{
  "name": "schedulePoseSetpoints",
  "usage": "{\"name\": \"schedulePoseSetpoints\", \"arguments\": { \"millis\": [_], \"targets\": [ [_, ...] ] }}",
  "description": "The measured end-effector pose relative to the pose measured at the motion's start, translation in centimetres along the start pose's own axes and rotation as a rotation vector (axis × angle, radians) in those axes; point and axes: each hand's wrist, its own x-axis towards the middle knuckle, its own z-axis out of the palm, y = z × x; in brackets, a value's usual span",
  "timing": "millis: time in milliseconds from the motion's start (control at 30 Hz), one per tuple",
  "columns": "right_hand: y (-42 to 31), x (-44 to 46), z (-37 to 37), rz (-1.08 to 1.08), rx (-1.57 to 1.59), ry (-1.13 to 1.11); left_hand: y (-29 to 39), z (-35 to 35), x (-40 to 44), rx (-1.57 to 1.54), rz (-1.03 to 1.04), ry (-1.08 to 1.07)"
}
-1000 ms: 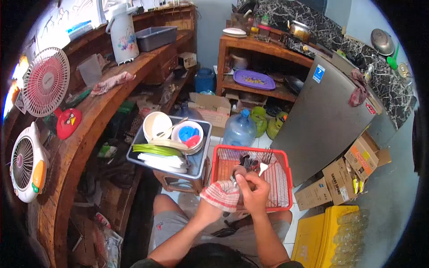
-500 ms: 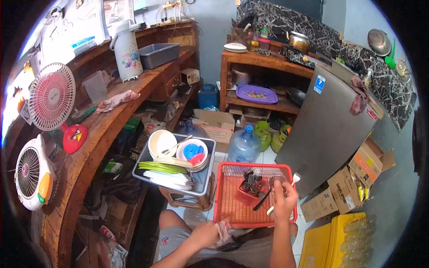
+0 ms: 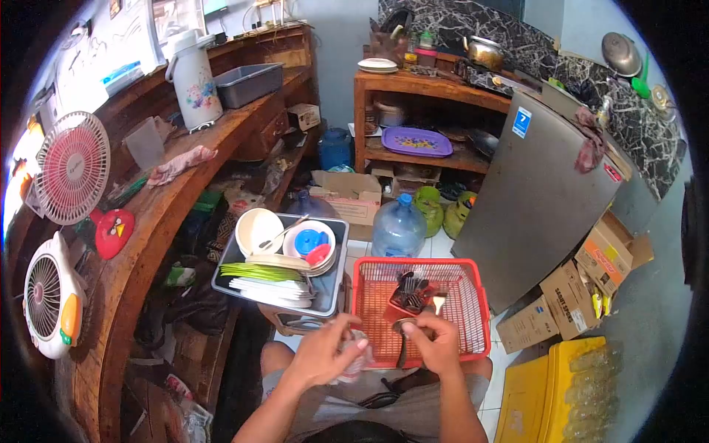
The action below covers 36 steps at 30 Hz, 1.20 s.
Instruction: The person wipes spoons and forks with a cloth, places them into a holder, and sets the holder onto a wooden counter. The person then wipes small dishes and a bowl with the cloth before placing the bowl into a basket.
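Your right hand has come leftward from over the right side of the red basket since half a second ago, and your left hand has lifted from your lap to meet it. Both are now at the near edge of the basket, close together but apart.

With the right hand you are pinching a dark spoon between thumb and forefinger, its handle pointing down toward you. On the left hand, your thumb and forefinger are spread, and the cloth hangs below the thumb; I cannot tell how firmly your other fingers grip it. A white fork sticks up just beyond your right knuckles, and whether you hold it or it leans in the basket is not clear. More dark cutlery stands bunched inside the basket.

For a good wipe, I'd gather the cloth into a flat fold, so that it wraps both faces of the spoon at once. Keep the right pinch near one end, leaving most of the metal bare. Press lightly and turn the spoon within the cloth instead of scrubbing back and forth; a thin handle could twist out of a fingertip hold.
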Motion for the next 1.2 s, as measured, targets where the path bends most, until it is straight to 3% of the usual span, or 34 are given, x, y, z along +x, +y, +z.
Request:
{"name": "schedulePoseSetpoints", "arguments": {
  "millis": [167, 233, 467, 700, 800, 867, 967, 1200],
  "targets": [
    [-0.5, -0.6, 1.0, -0.008, -0.019, -0.14, 1.2, -0.7, 1.0, -0.163, -0.021, -0.054],
    [-0.2, -0.6, 1.1, 0.014, -0.007, -0.165, 0.5, 0.5, 1.6, -0.247, 0.229, 0.088],
    [0.8, -0.9, 0.2, 0.067, -0.025, -0.206, 0.6, 2.2, 2.1, -0.295, 0.306, 0.105],
    [1.0, 0.8, -3.5, 0.043, -0.145, -0.205, 1.5, 2.8, 3.7, -0.295, 0.146, 0.238],
    [2.1, 2.8, -5.5, -0.011, -0.214, -0.061, 1.7, 2.8, 5.2, -0.264, 0.119, 0.432],
    [1.8, 4.7, -6.3, -0.123, -0.201, -0.017, 2.5, 2.4, 6.6, -0.266, 0.12, 0.45],
    [2.5, 7.3, -6.8, -0.269, -0.273, -0.005, 3.1, 2.5, 8.8, -0.271, 0.177, 0.527],
    [4.3, 9.6, -6.9, -0.316, -0.397, -0.132, 3.8, 3.2, 12.8, -0.23, 0.255, 0.52]
  ]
}}
